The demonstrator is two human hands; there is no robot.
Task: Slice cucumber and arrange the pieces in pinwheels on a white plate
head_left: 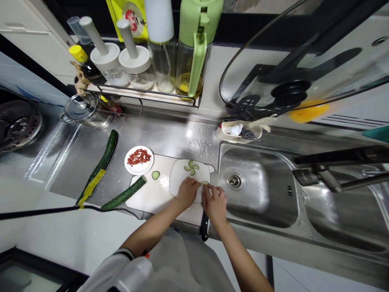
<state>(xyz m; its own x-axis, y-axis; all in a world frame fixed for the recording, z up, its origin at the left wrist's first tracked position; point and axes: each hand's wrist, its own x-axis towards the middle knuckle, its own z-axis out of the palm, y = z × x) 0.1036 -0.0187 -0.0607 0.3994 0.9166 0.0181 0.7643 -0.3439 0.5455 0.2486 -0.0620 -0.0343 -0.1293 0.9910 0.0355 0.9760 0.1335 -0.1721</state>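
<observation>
A white squarish plate (175,180) lies on the white cutting board (142,199), with thin cucumber pieces (191,167) set out in a pinwheel on it. Over the plate's right side, my right hand (215,202) grips a small cucumber slice (205,183). My left hand (187,191) has its fingers bent together, the fingertips meeting the same slice from the left. Beneath my right hand a black-handled knife (204,228) points away from me, its blade mostly hidden. A single cucumber round (156,175) and a cut cucumber (126,194) rest on the board's left part.
A white dish of red berries (139,160) overlaps the board's far left corner. Further left lies a whole cucumber (106,156) with a yellow label. Steel sinks (258,194) are on the right, a lidded pot (86,111) back left, and a condiment rack (146,94) behind.
</observation>
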